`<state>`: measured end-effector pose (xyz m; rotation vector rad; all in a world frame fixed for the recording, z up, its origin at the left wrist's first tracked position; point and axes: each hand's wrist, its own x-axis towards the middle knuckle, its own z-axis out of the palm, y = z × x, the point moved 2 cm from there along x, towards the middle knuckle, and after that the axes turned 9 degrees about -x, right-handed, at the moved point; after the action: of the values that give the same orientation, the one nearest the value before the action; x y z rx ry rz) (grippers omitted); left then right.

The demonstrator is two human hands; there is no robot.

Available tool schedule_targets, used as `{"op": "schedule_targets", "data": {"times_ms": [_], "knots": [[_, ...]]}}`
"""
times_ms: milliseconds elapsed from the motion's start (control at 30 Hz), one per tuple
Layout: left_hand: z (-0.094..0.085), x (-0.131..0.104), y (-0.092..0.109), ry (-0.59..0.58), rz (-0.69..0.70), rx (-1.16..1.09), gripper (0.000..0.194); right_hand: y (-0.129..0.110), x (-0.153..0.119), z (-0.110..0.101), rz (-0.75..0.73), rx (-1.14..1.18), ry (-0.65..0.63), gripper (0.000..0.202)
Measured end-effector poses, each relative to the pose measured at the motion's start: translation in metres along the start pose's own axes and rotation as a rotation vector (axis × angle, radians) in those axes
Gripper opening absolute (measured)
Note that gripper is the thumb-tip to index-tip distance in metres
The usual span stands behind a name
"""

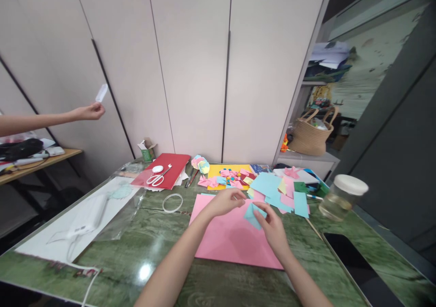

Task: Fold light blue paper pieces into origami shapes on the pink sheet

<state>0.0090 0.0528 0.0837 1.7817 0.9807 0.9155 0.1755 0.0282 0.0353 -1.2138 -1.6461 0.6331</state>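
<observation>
A folded light-blue piece of paper [253, 215] is pinched between the thumb and fingers of my right hand [271, 220]. It is held above a large pink sheet [235, 243]. My left hand [227, 201] is just left of the blue paper, its fingers loosely bent and a small gap showing between thumb and fingers. I see nothing held in it. Beyond my hands, small folded pink and blue paper pieces [218, 181] lie on a yellow sheet [214, 168]. Loose light-blue sheets [266, 184] are spread to the right.
On the right are a lidded jar [335, 207] and a dark tablet-like device [361, 268]. At left, scissors [156, 179] rest on a red folder [170, 166], near a tape ring [172, 203] and a white power strip [90, 214]. Another person's hand [90, 111] holds a white strip.
</observation>
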Motion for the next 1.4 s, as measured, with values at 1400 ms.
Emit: {"op": "schedule_targets", "data": {"times_ms": [1400], "knots": [[0.013, -0.005, 0.010, -0.158, -0.101, -0.159, 0.023, -0.007, 0.000, -0.001, -0.013, 0.052, -0.001, 0.025]]}}
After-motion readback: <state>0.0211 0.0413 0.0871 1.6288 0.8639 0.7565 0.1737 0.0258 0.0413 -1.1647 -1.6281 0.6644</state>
